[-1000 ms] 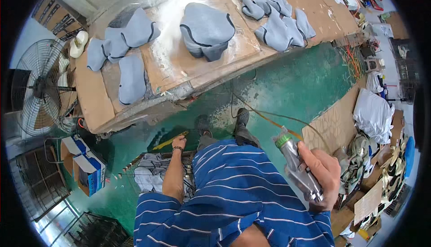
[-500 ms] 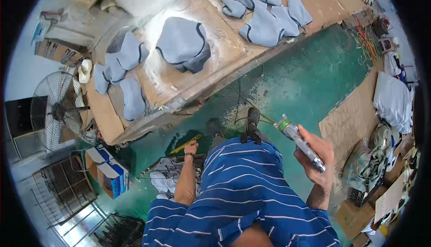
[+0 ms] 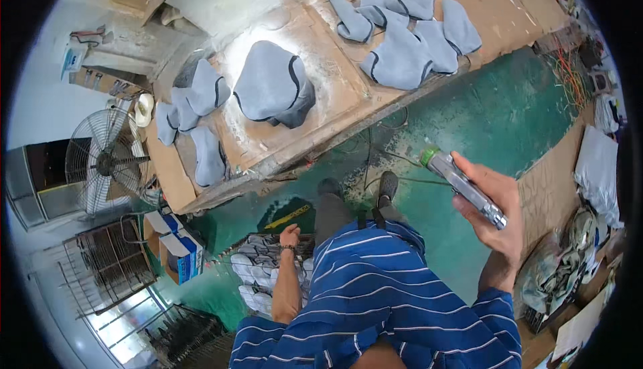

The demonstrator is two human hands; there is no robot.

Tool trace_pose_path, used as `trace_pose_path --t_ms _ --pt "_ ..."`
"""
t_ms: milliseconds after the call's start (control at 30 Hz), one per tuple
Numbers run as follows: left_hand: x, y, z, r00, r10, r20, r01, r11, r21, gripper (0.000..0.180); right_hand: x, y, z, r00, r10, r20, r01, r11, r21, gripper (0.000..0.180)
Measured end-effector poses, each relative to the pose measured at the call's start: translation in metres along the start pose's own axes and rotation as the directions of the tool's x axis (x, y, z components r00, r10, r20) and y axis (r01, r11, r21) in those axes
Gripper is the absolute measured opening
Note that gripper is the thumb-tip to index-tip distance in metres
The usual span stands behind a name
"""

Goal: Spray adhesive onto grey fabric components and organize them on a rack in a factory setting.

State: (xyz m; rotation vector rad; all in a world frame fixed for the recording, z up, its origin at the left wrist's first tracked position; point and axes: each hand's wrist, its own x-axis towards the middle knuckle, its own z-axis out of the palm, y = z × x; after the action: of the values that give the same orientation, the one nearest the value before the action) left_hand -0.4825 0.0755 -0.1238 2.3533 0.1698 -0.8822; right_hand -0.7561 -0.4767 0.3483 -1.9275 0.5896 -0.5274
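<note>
My right hand (image 3: 494, 209) grips a metal spray gun (image 3: 461, 185) with a green tip, held out over the green floor at my right side. My left hand (image 3: 289, 235) hangs low beside my leg, just above a stack of grey fabric pieces (image 3: 258, 272); whether it touches or holds one I cannot make out. Ahead of my feet stands a long cardboard-covered workbench (image 3: 335, 67) bearing several grey moulded shoe-upper pieces (image 3: 271, 91), with another cluster of grey pieces (image 3: 408, 34) at its right end.
A standing fan (image 3: 100, 161) is at the left, with blue and white boxes (image 3: 177, 248) and wire racks (image 3: 107, 272) near it. Cables trail over the green floor (image 3: 482, 121). Bags and bundled material (image 3: 596, 174) crowd the right side on cardboard.
The view has swung right and tipped, so the bench and fan sit higher and further left. My right hand with the spray gun has risen; my left hand stays low by the stack.
</note>
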Motion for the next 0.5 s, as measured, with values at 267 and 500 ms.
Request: trace_pose_path --t_ms 267,500 --pt "-0.015 0.008 0.032 0.956 -0.280 0.089 0.279 0.960 0.021 0.030 0.079 -0.022 0.007 0.983 -0.150 0.105 0.160 0.983 -0.092 0.063" --pt "0.013 0.016 0.032 0.970 -0.229 0.086 0.240 0.955 -0.172 0.024 0.116 -0.055 0.041 0.967 -0.187 0.173 0.213 0.965 -0.151 0.064"
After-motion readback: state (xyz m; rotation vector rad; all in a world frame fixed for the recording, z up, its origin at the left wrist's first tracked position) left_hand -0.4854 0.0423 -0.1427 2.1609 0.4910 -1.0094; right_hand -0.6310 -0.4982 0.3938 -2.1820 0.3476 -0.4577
